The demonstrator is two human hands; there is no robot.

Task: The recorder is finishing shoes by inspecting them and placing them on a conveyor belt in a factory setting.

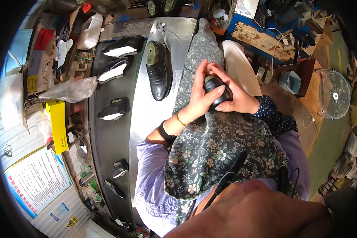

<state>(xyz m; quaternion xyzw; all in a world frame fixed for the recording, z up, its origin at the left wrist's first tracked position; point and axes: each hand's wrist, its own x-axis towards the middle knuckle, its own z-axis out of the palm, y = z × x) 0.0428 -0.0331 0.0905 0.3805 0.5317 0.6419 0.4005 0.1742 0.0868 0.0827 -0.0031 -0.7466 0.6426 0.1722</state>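
Both of my hands are wrapped around a black leather shoe (223,96) above my flowered apron. Its rounded end points toward me, and a bit of green shoe last shows in its opening. My left hand (198,95) grips the near side, thumb lying across the leather. From the other side my right hand (241,97) closes on it, its fingers reaching over the far end. Much of the shoe is hidden by my fingers. To the left, another black shoe (160,81) with a green last inside rests on the metal tabletop (142,113).
Several black shoe uppers with white linings, such as this shoe upper (115,109), lie along a dark conveyor belt (111,148) at left. A yellow box (57,126) stands beyond it. On the right are a round fan (334,95) and a clear plastic container (290,82).
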